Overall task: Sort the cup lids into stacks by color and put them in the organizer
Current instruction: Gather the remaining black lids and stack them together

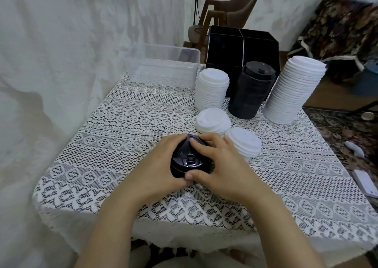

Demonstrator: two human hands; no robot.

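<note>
The worktop wears a white openwork lace cloth (122, 124), rough and matt; the small pile of black plastic cup lids (188, 161) has a smooth, glossy top with bright reflections; the tall black plastic lid stack (251, 91) looks duller, its side finely ribbed; the tall white plastic lid stack (294, 89) is matt, ridged by its rims; the black box-shaped organizer (225, 48) is smooth with a faint sheen; the clear plastic tub (163, 71) is glossy; the white cloth backdrop (81, 42) hangs creased and matt.

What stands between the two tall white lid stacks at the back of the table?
In the head view, a black lid stack stands between the shorter white stack and the taller white stack.
</note>
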